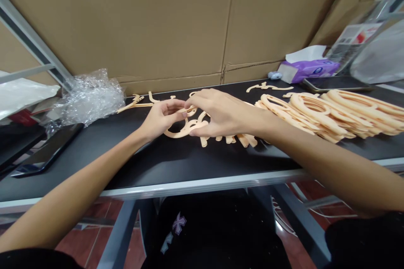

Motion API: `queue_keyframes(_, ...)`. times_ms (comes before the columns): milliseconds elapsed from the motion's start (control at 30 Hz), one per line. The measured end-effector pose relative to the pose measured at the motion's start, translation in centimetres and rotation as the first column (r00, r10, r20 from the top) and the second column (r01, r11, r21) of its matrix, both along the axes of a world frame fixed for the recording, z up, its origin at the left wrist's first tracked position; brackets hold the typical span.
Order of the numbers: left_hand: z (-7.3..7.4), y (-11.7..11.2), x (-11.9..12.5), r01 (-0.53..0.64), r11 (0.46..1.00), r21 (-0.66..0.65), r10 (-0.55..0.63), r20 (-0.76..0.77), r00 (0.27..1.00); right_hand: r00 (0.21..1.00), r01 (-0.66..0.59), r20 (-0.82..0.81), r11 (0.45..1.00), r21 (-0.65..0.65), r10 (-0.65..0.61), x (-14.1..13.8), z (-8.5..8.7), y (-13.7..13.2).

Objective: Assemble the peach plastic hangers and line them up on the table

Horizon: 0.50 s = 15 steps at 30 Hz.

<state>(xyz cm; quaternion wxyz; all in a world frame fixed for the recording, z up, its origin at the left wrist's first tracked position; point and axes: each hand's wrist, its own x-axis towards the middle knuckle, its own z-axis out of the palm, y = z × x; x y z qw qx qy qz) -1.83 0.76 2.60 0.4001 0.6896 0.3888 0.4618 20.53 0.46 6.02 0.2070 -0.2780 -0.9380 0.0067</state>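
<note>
Head view looks down on a black bench [189,168] backed by a cardboard wall [158,21]. Take the stack of wooden rings [334,111] as the landmark. Just to its left, both hands meet on a thin wooden cutout [184,129], a pale curved piece with loops.

The left hand [160,118] has its grip closed on the cutout's upper loop, pinched between thumb and fingertips. The right hand [221,113], nearer the stack, is clamped on the same piece from the other side, fingers over and thumb under. Whether the cutout's lower curve touches the bench or hangs just above it, I cannot tell. Pinching so flimsy a piece at two close points probably keeps it from flexing or snapping.

Short wooden offcuts [235,138] lie at the stack's left end, below the right wrist. Slender cutouts [135,103] lie farther left of the stack, and another one [268,88] lies behind it. The rings overlap like toppled dominoes, likely so each lifts off cleanly.

Farthest left of the stack sit crumpled plastic wrap [90,96] and a dark phone [47,151]. Behind the stack are a purple tissue pack [311,69] and a second phone [334,84], seemingly pushed back out of the way.
</note>
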Motion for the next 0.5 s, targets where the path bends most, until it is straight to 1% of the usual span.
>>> queue_keyframes(67, -0.1, 0.1, 0.0, 0.013, 1.000, 0.027, -0.013, 0.000, 1.000, 1.000, 0.021, -0.008, 1.000, 0.009, -0.021, 0.2, 0.1, 0.1)
queue_keyframes(133, -0.2, 0.3, -0.1, -0.019, 0.997, 0.072, 0.020, -0.005, 1.000, 0.999, 0.040, -0.036, 0.999, 0.030, -0.039, 0.5, 0.3, 0.5)
queue_keyframes(233, -0.5, 0.9, -0.6, -0.149, 0.975, 0.164, 0.160, -0.056, 0.986, 0.988, 0.119, -0.108, 0.991, 0.066, -0.112, 1.3, 0.9, 1.0)
queue_keyframes(333, -0.8, 1.4, -1.1, -0.235, 0.937, 0.258, 0.278, -0.142, 0.950, 0.955, 0.259, -0.172, 0.963, 0.081, -0.242, 2.2, 1.7, 1.4)
queue_keyframes(400, -0.8, 1.4, -1.2, -0.237, 0.925, 0.296, 0.307, -0.219, 0.926, 0.925, 0.345, -0.197, 0.936, 0.073, -0.325, 2.6, 2.1, 1.5)
queue_keyframes(433, -0.8, 1.3, -1.1, -0.220, 0.927, 0.303, 0.304, -0.266, 0.915, 0.911, 0.379, -0.204, 0.923, 0.069, -0.359, 2.7, 2.3, 1.6)
queue_keyframes(500, -0.9, 1.0, -0.9, -0.156, 0.943, 0.294, 0.260, -0.360, 0.896, 0.889, 0.428, -0.208, 0.901, 0.067, -0.407, 2.9, 2.6, 1.5)
